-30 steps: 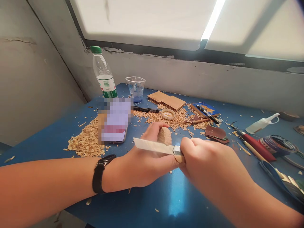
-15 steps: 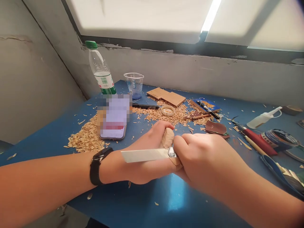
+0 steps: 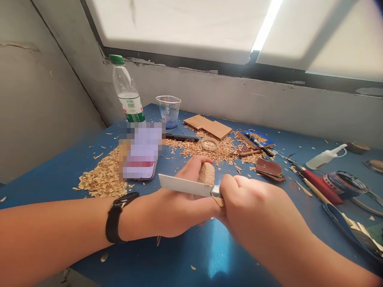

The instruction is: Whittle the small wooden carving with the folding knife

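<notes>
A pale wood block (image 3: pixel 207 173) with a rounded, faceted end is gripped in my left hand (image 3: pixel 182 203), which wears a black wristband (image 3: pixel 116 219). My right hand (image 3: pixel 254 203) is closed round the handle of a knife (image 3: pixel 185 186). Its wide flat blade points left, lying across the front of the wood and over my left hand. My left thumb reaches to the knife beside my right fist, and the two hands touch. The knife's handle is mostly hidden in my right fist, and the lower part of the wood is behind my fingers.
Wood shavings (image 3: pixel 100 173) pile up at left by a phone (image 3: pixel 142 155). Behind stand a bottle (image 3: pixel 130 95) and a plastic cup (image 3: pixel 169 111). Flat boards (image 3: pixel 208 126) lie at the back. Rightward are sandpaper (image 3: pixel 271 168), a glue bottle (image 3: pixel 326 156) and a red-handled tool (image 3: pixel 321 185).
The blade has tilted, its tip now higher and pointing up to the left. Both hands keep their holds, and the wood has shifted slightly. The whole view has moved a little.
</notes>
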Demonstrator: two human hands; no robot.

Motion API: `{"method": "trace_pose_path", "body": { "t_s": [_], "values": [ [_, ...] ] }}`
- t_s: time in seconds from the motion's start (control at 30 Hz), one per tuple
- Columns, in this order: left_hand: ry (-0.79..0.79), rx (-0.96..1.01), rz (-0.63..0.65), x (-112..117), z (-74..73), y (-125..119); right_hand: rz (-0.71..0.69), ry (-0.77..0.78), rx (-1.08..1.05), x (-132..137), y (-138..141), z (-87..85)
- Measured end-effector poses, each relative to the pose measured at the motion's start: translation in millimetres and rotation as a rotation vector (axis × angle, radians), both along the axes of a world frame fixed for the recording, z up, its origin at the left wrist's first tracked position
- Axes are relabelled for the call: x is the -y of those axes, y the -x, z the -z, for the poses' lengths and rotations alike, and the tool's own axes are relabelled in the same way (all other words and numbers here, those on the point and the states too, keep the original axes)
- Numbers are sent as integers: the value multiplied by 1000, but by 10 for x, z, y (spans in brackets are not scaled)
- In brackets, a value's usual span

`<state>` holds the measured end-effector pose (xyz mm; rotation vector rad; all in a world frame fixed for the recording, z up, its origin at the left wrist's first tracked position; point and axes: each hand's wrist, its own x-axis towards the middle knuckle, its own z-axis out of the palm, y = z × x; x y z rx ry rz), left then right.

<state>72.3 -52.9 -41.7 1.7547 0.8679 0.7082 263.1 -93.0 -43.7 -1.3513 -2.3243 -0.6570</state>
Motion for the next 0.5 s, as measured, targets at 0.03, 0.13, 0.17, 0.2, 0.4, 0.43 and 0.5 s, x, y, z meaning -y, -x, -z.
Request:
{"method": "trace_pose_path", "body": {
  "t_s": [0.03,0.13,0.17,0.2,0.4,0.43,0.5],
  "values": [
    [58,2,20,8,-12,-14,43,12,-10,7,6,21],
    [141,-3,113,6,-71,-19,119,25,-22,14,18,33],
    [123,-11,143,0,-89,-11,83,34,-16,12,17,12],
    [85,-23,158,-5,-100,-1,21,51,2,8,13,-19],
    [-84,-75,6,4,-42,-6,-125,76,105,1,-34,-205],
    [-82,-86,-1,10,-28,-14,-127,81,107,5,-37,-212],
    [-91,-100,-3,15,-11,-18,-130,87,112,16,-39,-212]
  ]
}}
